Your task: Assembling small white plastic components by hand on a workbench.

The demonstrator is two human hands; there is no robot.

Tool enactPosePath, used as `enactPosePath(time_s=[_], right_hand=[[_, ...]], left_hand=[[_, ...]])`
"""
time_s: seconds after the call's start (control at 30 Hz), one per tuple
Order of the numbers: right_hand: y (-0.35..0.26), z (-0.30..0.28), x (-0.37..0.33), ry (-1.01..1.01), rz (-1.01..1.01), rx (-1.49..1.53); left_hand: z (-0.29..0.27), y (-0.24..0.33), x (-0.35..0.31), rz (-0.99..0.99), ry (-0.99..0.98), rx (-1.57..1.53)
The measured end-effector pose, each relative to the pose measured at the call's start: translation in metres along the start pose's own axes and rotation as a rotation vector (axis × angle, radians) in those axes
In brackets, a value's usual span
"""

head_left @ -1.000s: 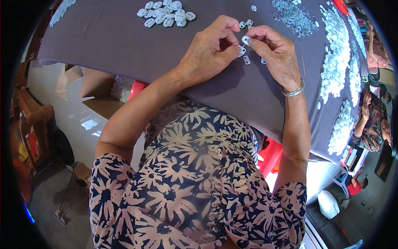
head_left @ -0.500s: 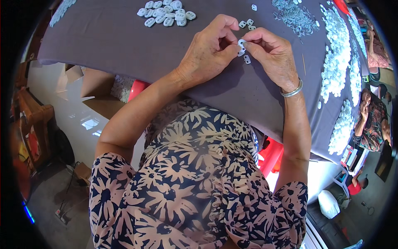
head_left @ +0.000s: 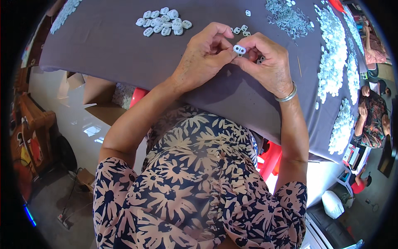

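Grey tablecloth (head_left: 124,50), white plastic pieces heaped upper centre and right.
Left hand (head_left: 203,56) and right hand (head_left: 267,62) pinch one white toggle (head_left: 239,49) mid-frame.

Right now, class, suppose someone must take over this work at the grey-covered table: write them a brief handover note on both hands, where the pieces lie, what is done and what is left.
Left hand: pinches one side of a small white plastic piece above the grey cloth.
Right hand: pinches the other side of the same piece; a metal bangle is on its wrist.
Pieces: a neat cluster of white pieces far left; a few loose ones beyond the hands; a heap of thin metal bits far right; large white piles along the right edge.
Done: probably the small cluster.
Left: probably the big piles, going by their size.
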State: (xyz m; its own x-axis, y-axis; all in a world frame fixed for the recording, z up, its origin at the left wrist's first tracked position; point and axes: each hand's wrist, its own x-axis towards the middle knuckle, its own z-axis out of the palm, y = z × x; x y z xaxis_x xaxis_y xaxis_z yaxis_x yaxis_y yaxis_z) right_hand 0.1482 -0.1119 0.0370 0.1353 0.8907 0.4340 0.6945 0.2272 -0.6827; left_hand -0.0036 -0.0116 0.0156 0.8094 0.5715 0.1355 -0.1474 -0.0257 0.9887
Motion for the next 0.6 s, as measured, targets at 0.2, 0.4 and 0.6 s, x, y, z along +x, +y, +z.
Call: enactPosePath(time_s=[0.2,0.4,0.6], right_hand=[[-0.003,-0.002,0.002,0.042,-0.08,-0.065],[-0.005,0.001,0.003,0.042,-0.117,-0.107],[-0.004,0.003,-0.002,0.016,-0.144,-0.179]], left_hand=[[-0.007,0.011,0.005,-0.044,-0.061,-0.029],[-0.002,-0.001,0.006,0.023,-0.044,-0.135],[0.002,0.001,0.001,-0.027,-0.007,-0.043]])
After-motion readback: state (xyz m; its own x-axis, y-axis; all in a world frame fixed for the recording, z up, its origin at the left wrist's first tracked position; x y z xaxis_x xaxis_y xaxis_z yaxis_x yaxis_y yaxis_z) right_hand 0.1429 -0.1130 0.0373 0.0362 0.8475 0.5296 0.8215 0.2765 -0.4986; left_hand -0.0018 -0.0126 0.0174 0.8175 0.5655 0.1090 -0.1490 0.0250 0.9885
